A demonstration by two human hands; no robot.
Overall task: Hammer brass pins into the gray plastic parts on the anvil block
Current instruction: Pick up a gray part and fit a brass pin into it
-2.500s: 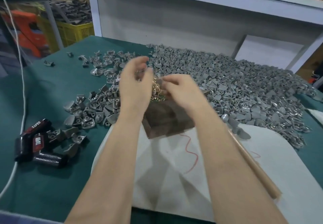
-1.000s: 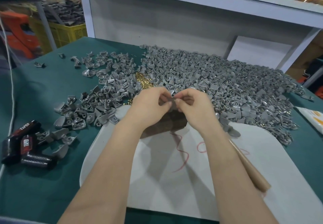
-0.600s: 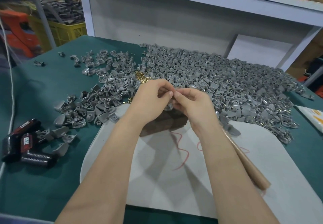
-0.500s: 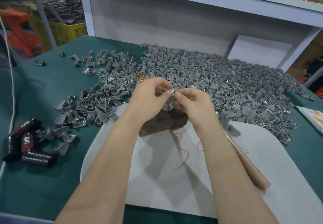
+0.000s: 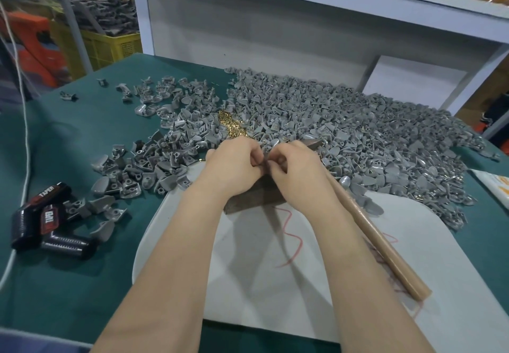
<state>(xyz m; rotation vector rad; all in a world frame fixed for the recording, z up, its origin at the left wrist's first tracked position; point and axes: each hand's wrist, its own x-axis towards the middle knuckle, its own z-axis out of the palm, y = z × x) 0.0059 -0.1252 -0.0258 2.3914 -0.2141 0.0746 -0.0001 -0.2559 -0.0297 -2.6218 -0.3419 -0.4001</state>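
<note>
Head view: the left hand (image 5: 234, 165) and right hand (image 5: 297, 168) are curling together, both pinching one gray part (image 5: 266, 157) just above the block (image 5: 253, 201). Pins (image 5: 232, 128) are lying at 12 o'clock and the heap (image 5: 344, 127) is spreading toward 2. A hammer (image 5: 380, 242) is resting at 4 on the white board (image 5: 275, 284), which is covering the green table (image 5: 68, 284). A yellow crate (image 5: 110, 47) is sitting at 10, beside a white shelf (image 5: 275, 22).

White shelving (image 5: 275, 22); perhaps a yellow crate (image 5: 110, 47).
</note>
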